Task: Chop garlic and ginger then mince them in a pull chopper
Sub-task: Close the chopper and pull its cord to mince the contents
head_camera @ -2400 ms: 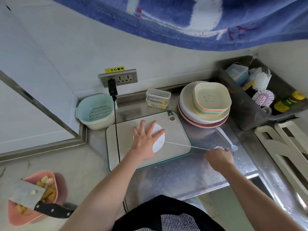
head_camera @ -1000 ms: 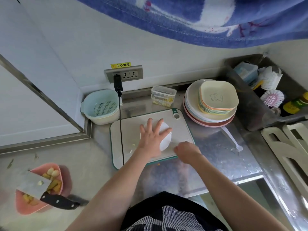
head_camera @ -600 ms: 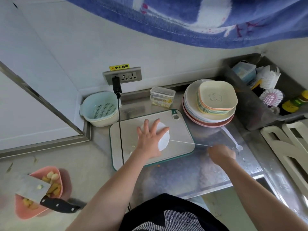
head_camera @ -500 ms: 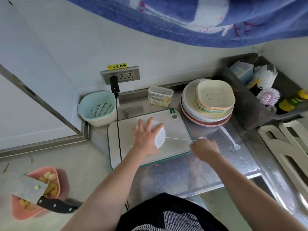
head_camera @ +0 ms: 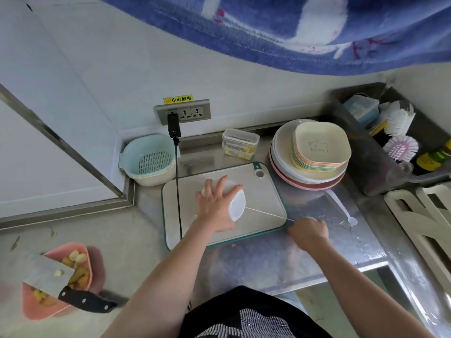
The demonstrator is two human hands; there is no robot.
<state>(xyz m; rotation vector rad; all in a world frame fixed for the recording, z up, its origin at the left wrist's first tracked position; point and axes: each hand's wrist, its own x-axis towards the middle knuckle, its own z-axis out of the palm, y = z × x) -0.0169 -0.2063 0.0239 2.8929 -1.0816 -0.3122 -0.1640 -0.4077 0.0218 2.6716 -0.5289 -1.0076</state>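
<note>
A person stands at a steel bench point(head_camera: 280, 262) with a pale cutting board point(head_camera: 256, 191) in front of them. On the middle of the board sits a white pull chopper point(head_camera: 236, 202). The left hand point(head_camera: 217, 211) presses down on its lid, fingers spread apart and draped over the top. A thin cord point(head_camera: 266, 214) runs taut from the chopper to the right hand point(head_camera: 308, 230), just off the board's right edge, whose fingers are curled tight around the cord's handle. Left of the board and nearer the person, a pink bowl point(head_camera: 36, 306) holds garlic and ginger pieces point(head_camera: 75, 258), with a cleaver point(head_camera: 48, 276) resting across its rim. Behind the board to the right stands a stack of plates point(head_camera: 314, 152).
</note>
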